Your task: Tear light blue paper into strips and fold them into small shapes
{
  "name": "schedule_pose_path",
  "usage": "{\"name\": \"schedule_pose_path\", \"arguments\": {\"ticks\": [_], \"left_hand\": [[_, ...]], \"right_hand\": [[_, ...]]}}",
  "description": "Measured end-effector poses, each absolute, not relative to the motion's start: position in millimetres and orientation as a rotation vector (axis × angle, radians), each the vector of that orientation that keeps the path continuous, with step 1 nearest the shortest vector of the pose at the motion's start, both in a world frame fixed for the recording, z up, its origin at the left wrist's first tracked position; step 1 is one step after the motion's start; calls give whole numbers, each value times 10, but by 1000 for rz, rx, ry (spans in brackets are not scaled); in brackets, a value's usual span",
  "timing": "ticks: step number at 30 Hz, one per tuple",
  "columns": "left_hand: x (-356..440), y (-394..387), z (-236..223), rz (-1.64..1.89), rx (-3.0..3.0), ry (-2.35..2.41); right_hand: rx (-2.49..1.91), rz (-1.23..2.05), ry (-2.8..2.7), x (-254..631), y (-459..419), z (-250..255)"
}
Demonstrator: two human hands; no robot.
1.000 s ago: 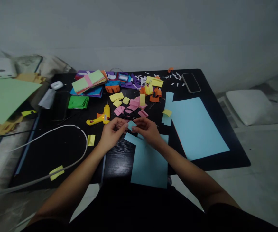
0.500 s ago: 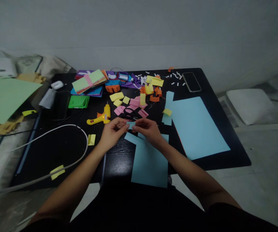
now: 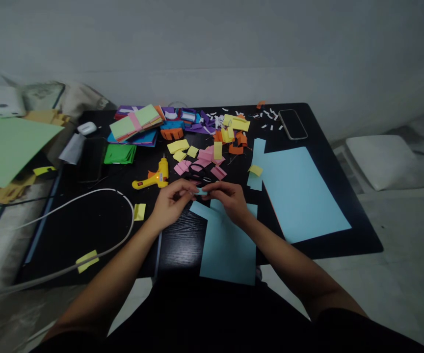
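Observation:
Between my fingertips is a small piece of light blue paper [image 3: 200, 191], now seen as a narrow folded or tilted shape. My left hand [image 3: 173, 201] pinches its left end, and my right hand [image 3: 230, 198] grips the right end. Under my right hand lies a light blue paper sheet [image 3: 228, 250], with a blue paper strip [image 3: 199, 210] at its upper left corner. Just beyond my fingers are black scissors [image 3: 197, 170], partly among pink paper pieces [image 3: 206, 156]. A yellow glue gun [image 3: 156, 175] rests left of my left hand.
On the right lie a large blue sheet [image 3: 304, 191] and a phone [image 3: 293, 124]. Yellow pieces [image 3: 236, 122], white scraps and orange bits are scattered at the back. Stacked coloured paper [image 3: 138, 122] and green paper [image 3: 119, 154] sit back left. A white cable [image 3: 129, 230] loops across the left side.
The small blue paper has gone from showing a flat face to a thinner, folded or tilted shape. My fingers have shifted slightly around it; the things on the table stay put.

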State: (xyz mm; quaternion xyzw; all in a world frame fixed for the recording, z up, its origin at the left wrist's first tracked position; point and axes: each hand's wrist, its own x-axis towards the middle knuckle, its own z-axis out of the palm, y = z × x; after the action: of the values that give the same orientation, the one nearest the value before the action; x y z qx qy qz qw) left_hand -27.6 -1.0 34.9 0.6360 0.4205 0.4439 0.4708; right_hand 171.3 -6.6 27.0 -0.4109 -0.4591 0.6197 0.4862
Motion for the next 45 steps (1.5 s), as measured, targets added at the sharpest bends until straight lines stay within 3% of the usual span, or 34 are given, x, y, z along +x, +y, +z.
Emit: {"name": "schedule_pose_path", "arguments": {"ticks": [6,15,25,36,45], "left_hand": [[-305,-38,428,1092,1849,985],[-278,-50,287,1120,1765,1187],[-286,-48,322,1111,1916,1197],[-285,-39,269,1076,1879,1194],[-284,-14,326,1051,1894,1223]], "right_hand": [[-1064,1355,-1202,1675,-111,251],[-1077,1285,-1201,1642,-141,226],[-1048,1415,-1250,1651,-96,191],[-1092,1267,-1285,1645,-107,192],[-1080,1353,-1307,1641,-55,110]]}}
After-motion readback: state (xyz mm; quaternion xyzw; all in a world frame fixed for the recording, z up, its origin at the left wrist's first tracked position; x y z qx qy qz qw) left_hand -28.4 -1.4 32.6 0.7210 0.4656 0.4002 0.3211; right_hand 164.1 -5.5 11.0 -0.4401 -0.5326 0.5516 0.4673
